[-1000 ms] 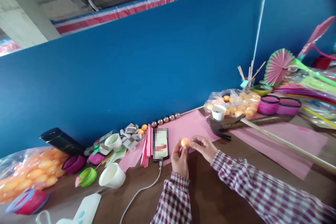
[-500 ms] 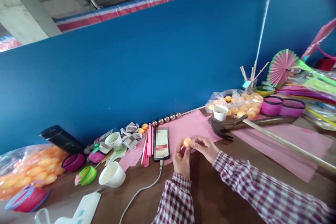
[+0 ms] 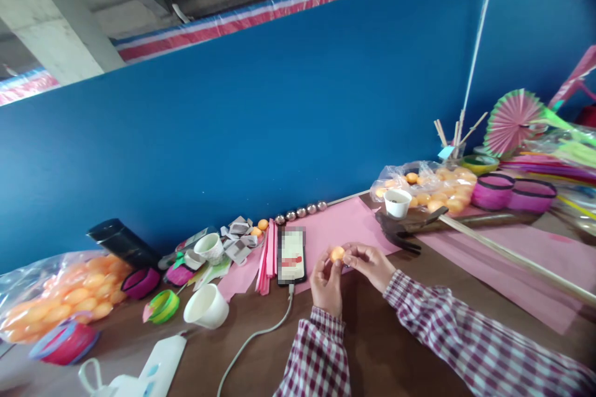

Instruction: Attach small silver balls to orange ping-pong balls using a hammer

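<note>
Between my two hands is a small orange ball (image 3: 338, 254), held just above the front edge of a pink paper sheet (image 3: 333, 226). The thumb and fingers of my left hand (image 3: 326, 285) close round the ball from the left. My right hand (image 3: 374, 265) pinches at its right side, with its thumb and forefinger against it. A phone (image 3: 292, 257) with a white cable lies to the left of my hands. Several shiny metal balls (image 3: 301, 212) stand in a row behind the paper.
A hammer (image 3: 405, 229) and a long wooden stick (image 3: 512, 254) lie at the right. Bags of orange balls (image 3: 447, 189) stand on both sides. White cups (image 3: 206, 306), a power strip (image 3: 162, 365) and a black cylinder (image 3: 123, 245) are at the left.
The whole view has shifted slightly, so things appear a little farther right. Both hands still hold the orange ball, with only a small change in the fingers.
</note>
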The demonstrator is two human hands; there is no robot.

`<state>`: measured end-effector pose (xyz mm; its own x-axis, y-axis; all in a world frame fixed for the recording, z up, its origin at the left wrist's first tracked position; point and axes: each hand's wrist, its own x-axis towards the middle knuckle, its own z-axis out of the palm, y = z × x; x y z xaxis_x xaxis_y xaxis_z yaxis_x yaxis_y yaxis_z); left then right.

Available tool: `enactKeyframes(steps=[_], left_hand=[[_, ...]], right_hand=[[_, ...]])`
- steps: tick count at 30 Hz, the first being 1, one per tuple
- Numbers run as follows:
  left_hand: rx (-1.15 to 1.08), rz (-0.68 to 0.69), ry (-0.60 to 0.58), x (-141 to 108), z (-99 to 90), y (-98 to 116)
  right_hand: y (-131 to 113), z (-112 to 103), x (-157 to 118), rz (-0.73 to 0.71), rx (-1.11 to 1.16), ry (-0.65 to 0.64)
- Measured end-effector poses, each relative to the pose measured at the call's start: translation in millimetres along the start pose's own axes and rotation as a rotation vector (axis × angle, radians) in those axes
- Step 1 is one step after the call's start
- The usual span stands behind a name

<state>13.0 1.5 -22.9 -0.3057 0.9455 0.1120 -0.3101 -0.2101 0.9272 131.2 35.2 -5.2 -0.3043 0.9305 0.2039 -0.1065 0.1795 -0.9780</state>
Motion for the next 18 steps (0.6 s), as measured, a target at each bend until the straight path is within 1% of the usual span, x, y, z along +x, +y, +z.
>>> enactKeyframes(steps=[6,10,18], left_hand=[[-0.003,0.017,0.034,-2.3,3.4,5.0],[0.019,0.043,0.022,-2.7,3.5,3.6],[-0.029,0.010,0.019,-1.9,2.1,0.2]], right_hand=[[0.2,-0.5,1.1,0.011,0.002,-0.004],[0.4,-1.2,2.2,0.022,0.023,-0.008],[-3.2,-0.3,1.4,0.020,0.014,-0.024]])
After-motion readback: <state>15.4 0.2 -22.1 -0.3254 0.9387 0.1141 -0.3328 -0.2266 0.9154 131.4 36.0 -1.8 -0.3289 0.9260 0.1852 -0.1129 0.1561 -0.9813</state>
